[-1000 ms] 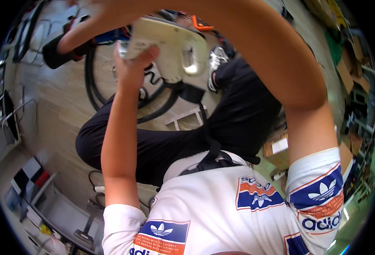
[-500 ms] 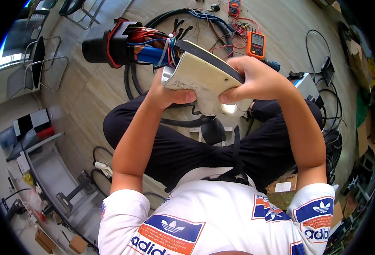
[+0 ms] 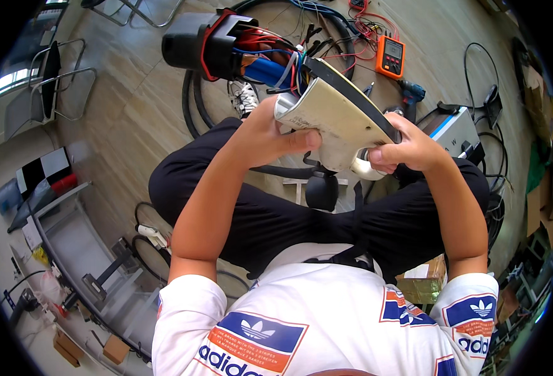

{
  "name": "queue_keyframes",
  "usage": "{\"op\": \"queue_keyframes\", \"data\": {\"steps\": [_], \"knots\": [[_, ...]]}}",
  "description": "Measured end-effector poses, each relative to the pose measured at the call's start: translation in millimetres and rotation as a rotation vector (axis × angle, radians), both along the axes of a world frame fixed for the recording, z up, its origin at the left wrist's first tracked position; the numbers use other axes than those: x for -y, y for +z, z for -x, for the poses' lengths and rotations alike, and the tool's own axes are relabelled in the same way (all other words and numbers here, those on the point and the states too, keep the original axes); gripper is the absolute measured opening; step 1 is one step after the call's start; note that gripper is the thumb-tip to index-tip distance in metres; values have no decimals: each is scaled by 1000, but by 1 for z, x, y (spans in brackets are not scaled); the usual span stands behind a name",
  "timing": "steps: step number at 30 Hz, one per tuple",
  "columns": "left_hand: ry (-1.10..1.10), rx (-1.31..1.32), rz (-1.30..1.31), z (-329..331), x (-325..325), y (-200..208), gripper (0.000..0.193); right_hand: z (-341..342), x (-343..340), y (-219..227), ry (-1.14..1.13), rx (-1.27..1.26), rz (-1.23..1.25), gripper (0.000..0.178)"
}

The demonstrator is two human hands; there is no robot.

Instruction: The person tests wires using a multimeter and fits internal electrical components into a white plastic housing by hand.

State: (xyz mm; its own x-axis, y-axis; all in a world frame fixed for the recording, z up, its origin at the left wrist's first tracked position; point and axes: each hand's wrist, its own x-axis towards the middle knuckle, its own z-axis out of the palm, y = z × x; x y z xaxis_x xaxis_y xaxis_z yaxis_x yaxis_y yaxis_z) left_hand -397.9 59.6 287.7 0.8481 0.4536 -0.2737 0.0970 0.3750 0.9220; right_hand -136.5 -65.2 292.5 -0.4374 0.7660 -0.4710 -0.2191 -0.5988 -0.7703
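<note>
A cream plastic housing (image 3: 336, 116) with a black strip along its far edge is held up over my lap, tilted down toward the right. My left hand (image 3: 270, 135) is closed round its left end, thumb pressed on the near face. My right hand (image 3: 411, 147) grips the right end, some fingers hidden behind it. From the housing's far left end come many thin coloured wires (image 3: 283, 47) and a thick blue sleeve (image 3: 267, 71), leading to a black connector head (image 3: 186, 41) with a red gasket. Below the housing hangs a rounded black piece (image 3: 321, 191).
An orange multimeter (image 3: 390, 56) with red leads and a blue cordless drill (image 3: 412, 92) lie on the floor beyond my hands. A thick black cable (image 3: 189, 106) loops behind the housing. At right stands a white-and-blue case (image 3: 453, 131); a metal cart (image 3: 85, 244) is at left.
The housing and connector head have shifted right in view, the housing's right end turning downward. My right hand has moved right and lower, its thumb now nearer the housing's lower right corner.
</note>
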Motion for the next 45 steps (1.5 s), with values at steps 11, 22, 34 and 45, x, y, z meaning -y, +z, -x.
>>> {"op": "queue_keyframes", "data": {"steps": [11,22,34,45], "knots": [[577,123,-20,59,-40,15,78,21,9,21,68,322,-84,25],[503,119,-322,62,-53,30,88,26,8,19,146,436,-225,24],[194,-146,-984,81,-59,35,90,25,2,20,187,432,-127,26],[279,-241,-1092,66,-45,30,85,20,6,5,103,444,-106,30]]}}
